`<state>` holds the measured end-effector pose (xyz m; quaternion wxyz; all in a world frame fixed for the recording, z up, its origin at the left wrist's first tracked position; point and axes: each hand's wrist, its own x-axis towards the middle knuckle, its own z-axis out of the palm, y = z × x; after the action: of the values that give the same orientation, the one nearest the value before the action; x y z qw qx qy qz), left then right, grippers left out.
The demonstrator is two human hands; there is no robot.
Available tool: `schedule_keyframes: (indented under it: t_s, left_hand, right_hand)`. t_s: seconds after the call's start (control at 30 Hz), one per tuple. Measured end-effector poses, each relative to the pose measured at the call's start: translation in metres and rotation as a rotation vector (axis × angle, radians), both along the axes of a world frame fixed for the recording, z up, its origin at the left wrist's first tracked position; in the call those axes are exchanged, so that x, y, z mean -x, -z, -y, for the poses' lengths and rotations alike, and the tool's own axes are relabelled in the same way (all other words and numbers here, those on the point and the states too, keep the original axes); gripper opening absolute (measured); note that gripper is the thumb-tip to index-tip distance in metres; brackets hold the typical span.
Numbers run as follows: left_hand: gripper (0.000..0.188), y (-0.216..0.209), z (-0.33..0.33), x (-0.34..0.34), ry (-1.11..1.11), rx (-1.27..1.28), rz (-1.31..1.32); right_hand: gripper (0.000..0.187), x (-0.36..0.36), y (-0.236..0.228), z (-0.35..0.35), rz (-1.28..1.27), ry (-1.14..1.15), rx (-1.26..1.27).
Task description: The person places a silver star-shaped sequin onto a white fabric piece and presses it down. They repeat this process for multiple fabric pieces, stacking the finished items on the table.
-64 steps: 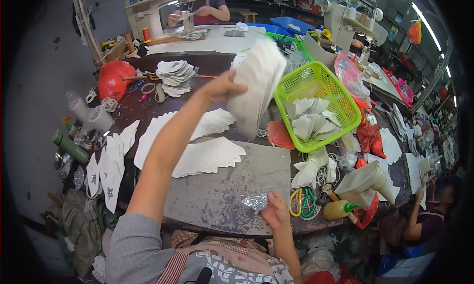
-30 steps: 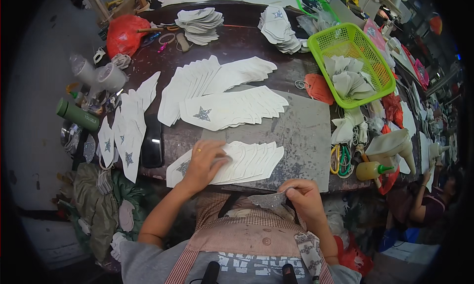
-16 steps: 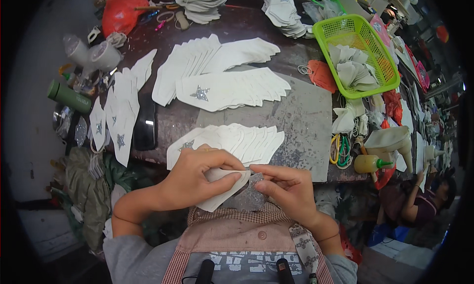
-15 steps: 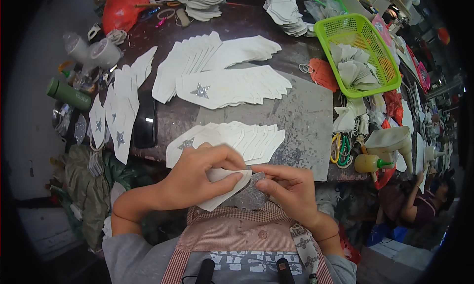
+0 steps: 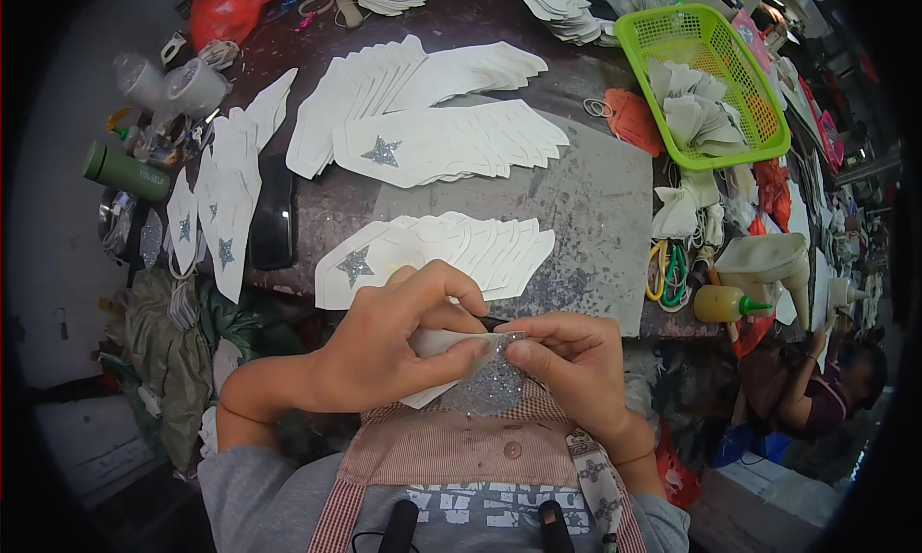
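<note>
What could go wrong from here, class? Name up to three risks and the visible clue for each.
1. The glittery silver piece is pinched by the right hand near its upper corner, so it might skew against the white piece in the left hand.
2. The fanned white row lies loose just beyond the left hand; a knuckle could disturb it.
3. The yellow bottle is near the table edge and might get knocked off.
</note>
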<state>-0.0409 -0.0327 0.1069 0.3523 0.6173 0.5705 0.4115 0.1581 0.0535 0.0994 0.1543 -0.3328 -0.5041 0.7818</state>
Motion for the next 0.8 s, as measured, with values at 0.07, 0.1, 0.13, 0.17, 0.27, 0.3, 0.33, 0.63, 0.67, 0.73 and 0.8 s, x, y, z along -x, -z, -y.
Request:
schedule_keyframes:
  t_s: [0.07,0.1,0.13,0.17,0.27,0.3,0.33,0.63,0.67,0.73,0.8]
  left_hand:
    - [0.033,-0.001,0.001,-0.001,0.003,0.009,0.016]
    - [0.033,-0.003,0.001,-0.001,0.008,0.009,0.025]
    - [0.034,-0.003,0.001,-0.002,0.013,0.010,0.033]
    - [0.035,-0.003,0.001,-0.003,0.019,0.018,0.059]
    - [0.036,-0.004,0.003,-0.005,0.023,0.050,0.133]
    - [0.036,-0.005,0.003,-0.006,0.027,0.060,0.156]
    - [0.036,-0.005,0.003,-0.007,0.030,0.071,0.179]
    - [0.036,-0.005,0.004,-0.013,0.076,-0.071,0.057]
    - [0.036,-0.010,-0.001,-0.012,0.173,-0.119,-0.023]
    - [0.037,-0.023,-0.020,-0.008,0.373,-0.226,-0.171]
    - [0.029,-0.015,-0.046,-0.009,0.351,-0.464,-0.360]
  right_hand:
    - [0.022,-0.001,-0.003,0.000,0.010,-0.016,-0.011]
    - [0.022,-0.002,-0.004,0.000,-0.006,-0.009,-0.005]
    - [0.022,-0.002,-0.004,0.001,-0.022,-0.003,0.001]
    - [0.023,-0.003,-0.005,0.002,-0.039,0.003,0.008]
    - [0.023,-0.007,-0.005,0.000,0.000,-0.033,-0.013]
    - [0.023,-0.007,-0.006,0.001,-0.005,-0.030,-0.017]
    - [0.023,-0.008,-0.006,0.001,-0.011,-0.027,-0.022]
    - [0.022,-0.016,-0.006,0.002,-0.088,-0.037,-0.052]
    - [0.021,-0.017,-0.005,0.002,-0.114,-0.036,-0.077]
    - [0.019,-0.026,-0.004,-0.003,-0.170,-0.075,-0.099]
    - [0.017,-0.039,-0.001,-0.008,-0.197,-0.028,-0.039]
